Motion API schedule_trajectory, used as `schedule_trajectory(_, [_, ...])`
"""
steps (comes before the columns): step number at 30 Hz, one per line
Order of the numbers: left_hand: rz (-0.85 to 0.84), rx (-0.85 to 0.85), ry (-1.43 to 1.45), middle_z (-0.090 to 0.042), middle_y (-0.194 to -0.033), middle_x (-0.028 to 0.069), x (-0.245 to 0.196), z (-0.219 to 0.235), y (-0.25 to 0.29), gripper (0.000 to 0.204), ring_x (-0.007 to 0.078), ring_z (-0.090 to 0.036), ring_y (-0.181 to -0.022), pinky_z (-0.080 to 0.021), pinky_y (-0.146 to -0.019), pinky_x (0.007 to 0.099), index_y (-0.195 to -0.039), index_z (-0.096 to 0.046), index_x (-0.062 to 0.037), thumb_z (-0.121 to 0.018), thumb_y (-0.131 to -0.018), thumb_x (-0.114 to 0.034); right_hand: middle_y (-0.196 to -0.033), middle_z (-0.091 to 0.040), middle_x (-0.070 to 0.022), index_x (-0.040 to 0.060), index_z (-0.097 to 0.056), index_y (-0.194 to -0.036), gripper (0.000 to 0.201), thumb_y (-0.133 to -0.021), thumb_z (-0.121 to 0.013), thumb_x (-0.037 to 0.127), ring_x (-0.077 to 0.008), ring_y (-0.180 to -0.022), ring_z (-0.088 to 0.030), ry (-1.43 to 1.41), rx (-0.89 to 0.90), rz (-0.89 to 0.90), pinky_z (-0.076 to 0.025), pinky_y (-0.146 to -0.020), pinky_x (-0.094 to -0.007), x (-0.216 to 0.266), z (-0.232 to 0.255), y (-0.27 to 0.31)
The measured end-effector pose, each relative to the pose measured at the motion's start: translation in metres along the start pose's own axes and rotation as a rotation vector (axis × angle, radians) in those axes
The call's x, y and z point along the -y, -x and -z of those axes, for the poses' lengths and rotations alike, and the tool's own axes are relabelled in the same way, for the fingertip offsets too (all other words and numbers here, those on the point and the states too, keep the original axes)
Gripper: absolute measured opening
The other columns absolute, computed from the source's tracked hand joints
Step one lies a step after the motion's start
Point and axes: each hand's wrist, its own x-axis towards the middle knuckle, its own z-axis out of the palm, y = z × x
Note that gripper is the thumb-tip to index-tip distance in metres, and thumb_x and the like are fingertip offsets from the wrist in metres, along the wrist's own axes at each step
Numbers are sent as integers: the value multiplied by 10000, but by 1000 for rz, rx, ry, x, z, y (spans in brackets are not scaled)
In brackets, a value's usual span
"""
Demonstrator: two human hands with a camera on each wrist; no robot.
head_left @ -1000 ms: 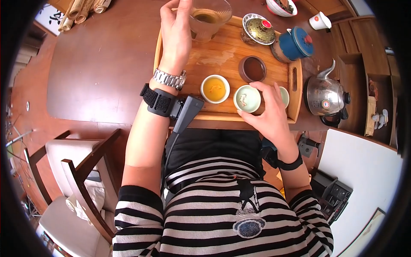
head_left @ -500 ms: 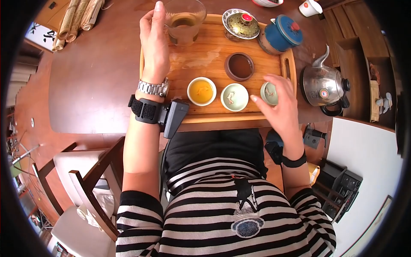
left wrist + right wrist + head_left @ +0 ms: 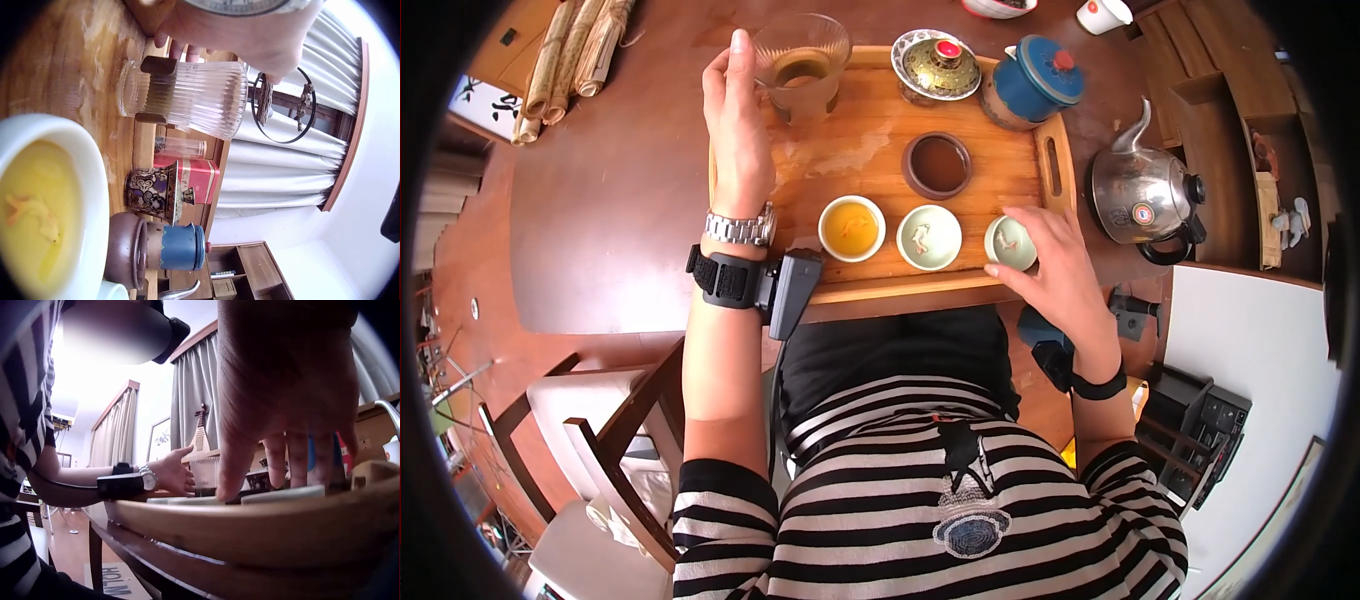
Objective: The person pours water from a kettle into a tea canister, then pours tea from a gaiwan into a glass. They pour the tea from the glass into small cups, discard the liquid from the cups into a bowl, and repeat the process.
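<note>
My right hand (image 3: 1055, 262) has its thumb and fingers around the right-hand pale green teacup (image 3: 1010, 243), fingertips right at the rim; a fish figure shows inside. In the right wrist view, its fingers reach down behind the cup. To its left stand another pale green teacup (image 3: 929, 240) with a fish figure and a white-rimmed cup (image 3: 830, 248) of yellow tea. My left hand (image 3: 738, 140), fingers extended and thumb raised, stands beside a ribbed glass (image 3: 206, 94) with a brown band and dark liquid in it.
The cups stand on a wooden tray (image 3: 870, 165), with a brown bowl (image 3: 937, 166) of dark liquid, a lidded gaiwan (image 3: 935, 68) and a blue canister (image 3: 1032, 82). A steel kettle (image 3: 1142, 190) stands right of the tray. Rolled bamboo mats (image 3: 575, 62) lie back left.
My right hand has gone from the middle green teacup to the right one and closed in around it. My left hand stays by the glass. The head view has shifted.
</note>
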Motion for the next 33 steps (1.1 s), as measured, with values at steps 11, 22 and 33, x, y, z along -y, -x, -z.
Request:
schedule_trajectory(11, [-11, 20, -2, -549, -1025, 42, 3, 4, -1, 527, 131, -505, -973, -344, -856, 277, -1151, -464, -37, -449, -875, -485, -959, -582, -159, -6, -571, -1013, 348, -781, -629, 247, -307, -892, -554, 159, -528, 153, -439, -795, -382, -43, 45, -98])
schedule_trajectory(22, [-14, 22, 34, -524, -982, 74, -4, 0, 3, 613, 142, -469, -944, -386, -809, 247, -1142, -425, 24, -508, -842, -504, -949, -604, -170, -4, -560, -992, 228, -845, -550, 171, -297, -871, -597, 187, -508, -1, -459, -767, -351, -58, 27, -126])
schedule_trajectory(33, [-8, 9, 32, -533, -1003, 61, -3, -1, 3, 588, 132, -478, -956, -352, -843, 272, -1140, -441, -9, -489, -844, -515, -1081, -580, -128, -13, -520, -1013, 204, -877, -523, 139, -192, -914, -588, -379, -694, 152, -466, -796, -298, -47, 30, -101])
